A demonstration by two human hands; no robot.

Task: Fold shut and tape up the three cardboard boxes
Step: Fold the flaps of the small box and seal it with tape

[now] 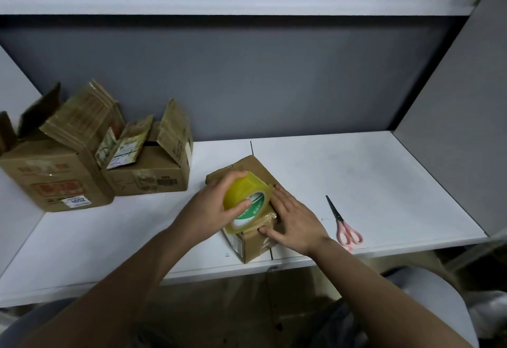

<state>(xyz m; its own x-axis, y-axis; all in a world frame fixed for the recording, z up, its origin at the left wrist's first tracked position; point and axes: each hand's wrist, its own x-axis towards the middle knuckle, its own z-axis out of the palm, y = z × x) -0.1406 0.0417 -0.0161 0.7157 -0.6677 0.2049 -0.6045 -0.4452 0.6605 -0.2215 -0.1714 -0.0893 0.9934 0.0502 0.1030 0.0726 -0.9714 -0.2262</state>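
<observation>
Status: one of three boxes in progress, none finished as far as I can see. Small box [258, 175] sits at the near edge of the tabletop [370, 183], flaps folded down. Left hand [216, 208] grips the yellow tape roll [247, 199], fingers curled round it, holding it on top of the box. Right hand [296, 224] lies flat with straight fingers on the box top, thumb pressing what looks like the tape end down near the front edge. So the strip is probably just being started or laid along the seam; can't tell how much tape is already stuck, since the hands and roll cover most of the top. Left to do on this one: run the strip, cut it. Scissors [344, 224] lie just to the right of the box, untouched, within easy reach. The other two are well to the left at the back: large box [55, 175] and medium box [148, 175], touching or nearly so, both with flaps standing open. Neither folded nor taped yet. Rough estimate: well under a third done.
</observation>
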